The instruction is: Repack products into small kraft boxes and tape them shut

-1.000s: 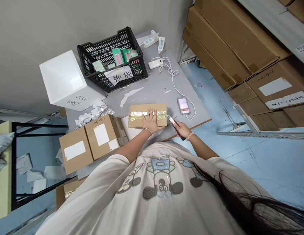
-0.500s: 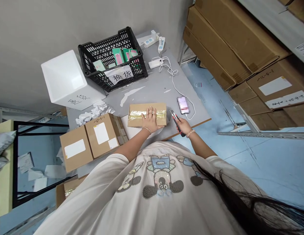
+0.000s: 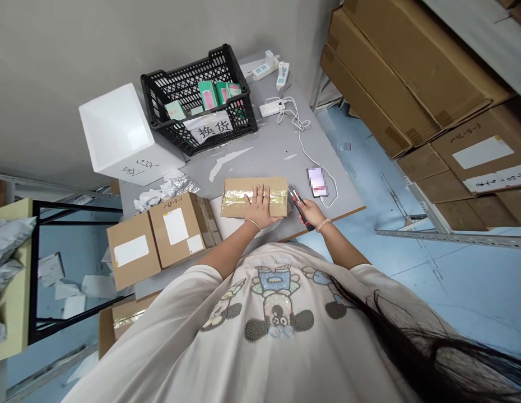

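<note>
A taped cardboard box (image 3: 235, 193) lies on the grey table, a strip of shiny tape along its top. My left hand (image 3: 259, 208) rests flat on the box, fingers stretched out over the tape. In my right hand (image 3: 311, 214) is a black and red utility knife (image 3: 301, 209), its blade out and pointing up and left, close to the box's right end. Whether the blade touches the box I cannot tell. Right of the knife lies a phone (image 3: 317, 182) with a lit screen, plugged into a white cable.
Two labelled cardboard boxes (image 3: 175, 226) stand at left, beside crumpled paper and plastic (image 3: 168, 187). Behind are a white bin (image 3: 113, 131) and a black crate (image 3: 197, 137) holding small green and pink boxes. Power strips (image 3: 272, 107) lie at the back. Shelves of large cartons (image 3: 386, 84) rise at right.
My right hand has moved the knife slightly left and up, nearer to the box's right end. My left hand stays on the box. The view has shifted a little.
</note>
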A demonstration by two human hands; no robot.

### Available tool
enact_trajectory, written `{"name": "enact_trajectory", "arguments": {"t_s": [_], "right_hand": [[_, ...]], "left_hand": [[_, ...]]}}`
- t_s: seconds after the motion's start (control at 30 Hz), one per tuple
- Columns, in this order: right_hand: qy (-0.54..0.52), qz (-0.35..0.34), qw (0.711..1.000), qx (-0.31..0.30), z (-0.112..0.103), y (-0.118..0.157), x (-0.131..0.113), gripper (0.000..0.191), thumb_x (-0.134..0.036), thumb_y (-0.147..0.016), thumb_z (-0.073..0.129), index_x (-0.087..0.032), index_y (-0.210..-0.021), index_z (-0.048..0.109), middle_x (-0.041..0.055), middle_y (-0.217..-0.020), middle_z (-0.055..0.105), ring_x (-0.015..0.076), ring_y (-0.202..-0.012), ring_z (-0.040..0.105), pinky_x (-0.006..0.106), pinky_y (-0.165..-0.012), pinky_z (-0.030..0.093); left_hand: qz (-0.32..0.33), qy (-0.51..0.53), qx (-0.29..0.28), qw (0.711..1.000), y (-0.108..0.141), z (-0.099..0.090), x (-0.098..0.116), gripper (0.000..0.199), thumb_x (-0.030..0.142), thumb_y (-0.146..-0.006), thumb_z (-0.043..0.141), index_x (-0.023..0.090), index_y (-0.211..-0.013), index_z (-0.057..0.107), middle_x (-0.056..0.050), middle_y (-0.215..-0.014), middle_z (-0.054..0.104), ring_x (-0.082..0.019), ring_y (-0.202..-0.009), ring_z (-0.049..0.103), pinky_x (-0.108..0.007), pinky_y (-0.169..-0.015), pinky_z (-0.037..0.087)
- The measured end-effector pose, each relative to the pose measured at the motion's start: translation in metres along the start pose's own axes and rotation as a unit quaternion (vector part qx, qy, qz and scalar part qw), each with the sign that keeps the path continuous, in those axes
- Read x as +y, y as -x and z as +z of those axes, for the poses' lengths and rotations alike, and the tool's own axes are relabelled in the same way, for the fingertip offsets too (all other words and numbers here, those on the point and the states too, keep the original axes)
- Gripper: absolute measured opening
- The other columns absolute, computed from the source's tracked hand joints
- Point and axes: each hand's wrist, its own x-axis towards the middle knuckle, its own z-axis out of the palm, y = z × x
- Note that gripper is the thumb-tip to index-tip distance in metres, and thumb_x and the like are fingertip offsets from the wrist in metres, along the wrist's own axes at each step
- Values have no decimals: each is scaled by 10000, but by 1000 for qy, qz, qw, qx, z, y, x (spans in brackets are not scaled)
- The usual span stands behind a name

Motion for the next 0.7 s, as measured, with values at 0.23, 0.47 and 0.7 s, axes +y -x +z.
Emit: {"name": "enact_trajectory", "arguments": {"t_s": [0.23,0.47,0.7], "right_hand": [[78,19,997,3,-9,-5,-17,289,-449,-985,428,-188,-955,552,-46,-513,563,107,-376,532,178,-373,358],[130,29,991,0,-5,3,-28,319,-445,-1002,368,-196,-923,550,-21,-535,578,128,-392,553,206,-390,374],[217,50,975,11,-2,13,-38,352,-446,-1007,349,-176,-986,574,20,-605,614,140,-411,575,227,-428,395]], "left_hand": [[14,6,-14,1000,-3,-5,-2,1267,856,-671,507,102,-1572,33,-188,-1628,32,-402,-1487,-87,-656,-1146,51],[1,10,-14,1000,-4,-5,1,1229,840,-701,488,101,-1572,34,-191,-1626,32,-389,-1493,-66,-648,-1149,41],[0,8,-19,1000,-4,-6,1,1223,828,-696,509,117,-1574,41,-180,-1630,19,-401,-1487,-87,-651,-1144,45]]}}
